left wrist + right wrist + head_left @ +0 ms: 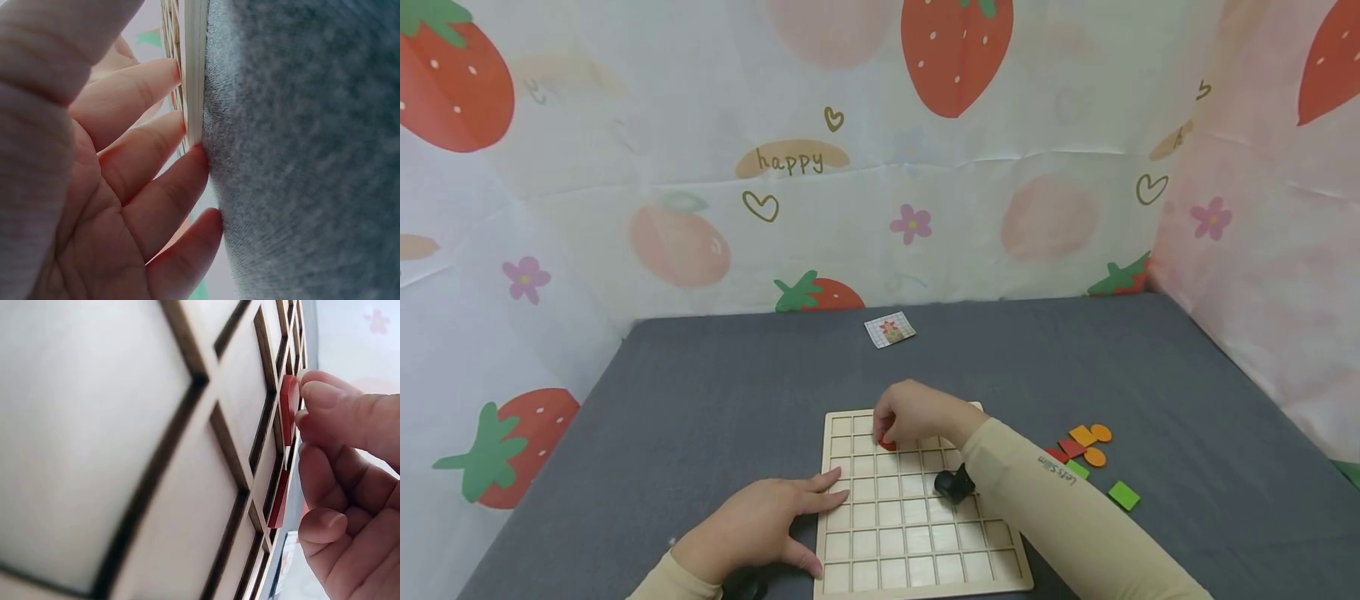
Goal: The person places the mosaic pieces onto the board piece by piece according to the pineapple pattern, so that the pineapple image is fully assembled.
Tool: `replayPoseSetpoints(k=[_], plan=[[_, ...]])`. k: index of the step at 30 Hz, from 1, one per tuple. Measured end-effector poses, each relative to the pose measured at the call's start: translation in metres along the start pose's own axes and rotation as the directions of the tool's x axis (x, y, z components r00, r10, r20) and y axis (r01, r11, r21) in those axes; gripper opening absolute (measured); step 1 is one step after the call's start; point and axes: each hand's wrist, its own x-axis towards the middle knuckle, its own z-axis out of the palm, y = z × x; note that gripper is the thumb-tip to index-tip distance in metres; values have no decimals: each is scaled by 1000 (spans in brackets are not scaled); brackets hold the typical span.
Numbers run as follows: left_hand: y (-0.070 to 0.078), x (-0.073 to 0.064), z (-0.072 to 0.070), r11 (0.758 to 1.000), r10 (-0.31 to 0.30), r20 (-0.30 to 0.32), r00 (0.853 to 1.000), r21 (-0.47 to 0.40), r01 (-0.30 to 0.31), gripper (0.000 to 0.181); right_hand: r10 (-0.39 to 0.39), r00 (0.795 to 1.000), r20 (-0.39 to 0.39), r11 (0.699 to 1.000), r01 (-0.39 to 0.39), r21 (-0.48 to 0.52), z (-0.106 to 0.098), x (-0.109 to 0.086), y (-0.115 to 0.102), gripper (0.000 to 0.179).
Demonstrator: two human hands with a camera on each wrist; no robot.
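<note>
While the left hand lies spread along the near-left side of the gridded board, its fingertips touching the rim, the right hand pinches a red piece between thumb and forefinger. The piece is at the grid toward the board's far edge; whether it lies fully within a cell cannot be told. In the right wrist view, a second red piece lies in the grid just beside it, under the curled lower fingers. If the pinched piece is released at a slant, a corner could catch on a raised divider and remain tilted. The lower fingers, being so near, could nudge the second piece out of line. Uneven pressure from the left hand could make the board slide or turn on the grey table. To the right, loose orange, red and green pieces lie near the right sleeve; a low sweep of that forearm could scatter them. A printed card lies beyond the board.
</note>
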Motion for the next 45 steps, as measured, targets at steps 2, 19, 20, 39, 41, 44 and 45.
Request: replayPoseSetpoints(k=[2,19,20,39,41,44,45], plan=[[0,0,-1,1000,1,3,1000,0,-1,85,4,1000,4,1000,-4,8,-1,-1,1,19],[0,1,1,1000,-17,13,1000,12,17,86,33,998,-59,977,-20,211,-45,-49,27,9],[1,0,1,1000,-17,11,1000,19,17,86,35,997,-62,975,-21,220,-47,-55,30,9],[6,-4,-4,1000,-4,7,1000,24,4,83,138,989,-53,973,-125,192,-69,-132,94,12],[6,-4,-3,1000,-2,11,1000,27,2,84,128,992,-22,973,-122,196,-66,-137,96,10],[5,-3,-3,1000,1,8,1000,26,-1,84,116,993,22,969,-118,217,-61,-143,98,6],[5,-3,-2,1000,2,8,1000,23,-2,84,113,993,31,968,-117,223,-59,-145,99,5]])
